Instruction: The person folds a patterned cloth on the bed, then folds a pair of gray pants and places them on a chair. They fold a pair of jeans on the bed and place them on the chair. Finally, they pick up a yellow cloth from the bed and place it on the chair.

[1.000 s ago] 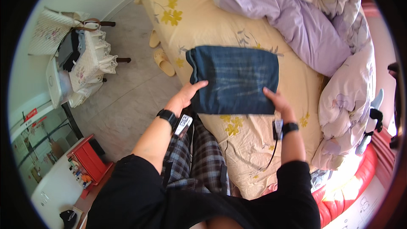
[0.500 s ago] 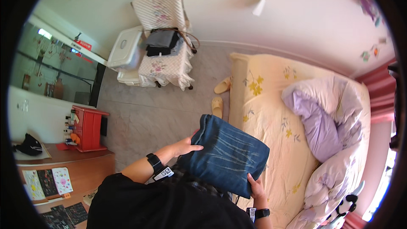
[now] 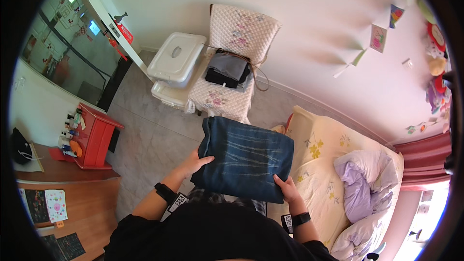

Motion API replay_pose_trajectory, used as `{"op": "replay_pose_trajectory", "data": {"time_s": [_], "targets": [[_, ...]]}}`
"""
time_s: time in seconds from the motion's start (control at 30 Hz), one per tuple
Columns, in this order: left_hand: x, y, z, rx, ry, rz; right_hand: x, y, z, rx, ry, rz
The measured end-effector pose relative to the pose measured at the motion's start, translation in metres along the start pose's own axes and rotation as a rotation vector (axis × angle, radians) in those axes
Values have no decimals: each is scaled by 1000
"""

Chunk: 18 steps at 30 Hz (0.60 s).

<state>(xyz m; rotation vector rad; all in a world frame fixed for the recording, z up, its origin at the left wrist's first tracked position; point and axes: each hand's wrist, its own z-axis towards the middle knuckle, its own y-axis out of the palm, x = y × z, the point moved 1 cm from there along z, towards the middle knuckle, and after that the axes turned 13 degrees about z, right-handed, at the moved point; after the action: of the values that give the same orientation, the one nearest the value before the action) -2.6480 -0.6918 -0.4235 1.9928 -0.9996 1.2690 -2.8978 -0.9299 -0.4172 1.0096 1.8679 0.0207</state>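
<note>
A pair of folded dark blue jeans (image 3: 245, 157) with pale whisker marks is held out flat in front of me. My left hand (image 3: 195, 163) grips its left edge, thumb on top and the other fingers hidden beneath. On the lower right side my right hand (image 3: 287, 188) clasps the jeans the same way. Beyond them stands a chair with a quilted floral cover (image 3: 244, 31). On its seat lies a stack of folded grey and black clothes (image 3: 228, 67), with a thin brown strap looping off to the right.
White lidded plastic boxes (image 3: 178, 58) stand left of the chair. To the right is a bed (image 3: 309, 164) with a crumpled lilac quilt (image 3: 369, 183). A red cabinet (image 3: 96, 137) and a wooden desk (image 3: 82, 198) line the left side, below a glass door (image 3: 72, 43).
My view has swung toward the right and the chair appears nearer. The jeans, still in both hands, now lie more level and point toward the chair.
</note>
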Motion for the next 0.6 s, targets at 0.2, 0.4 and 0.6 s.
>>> {"op": "replay_pose_trajectory", "data": {"time_s": [0.2, 0.4, 0.6], "targets": [[13, -56, 33, 66, -64, -75, -22, 46, 63, -5, 48, -28], [27, -86, 72, -3, -61, -33, -31, 65, 93, 89, 66, -35], [46, -123, 137, 117, -92, 1, -41, 69, 187, 90, 137, -39]]}}
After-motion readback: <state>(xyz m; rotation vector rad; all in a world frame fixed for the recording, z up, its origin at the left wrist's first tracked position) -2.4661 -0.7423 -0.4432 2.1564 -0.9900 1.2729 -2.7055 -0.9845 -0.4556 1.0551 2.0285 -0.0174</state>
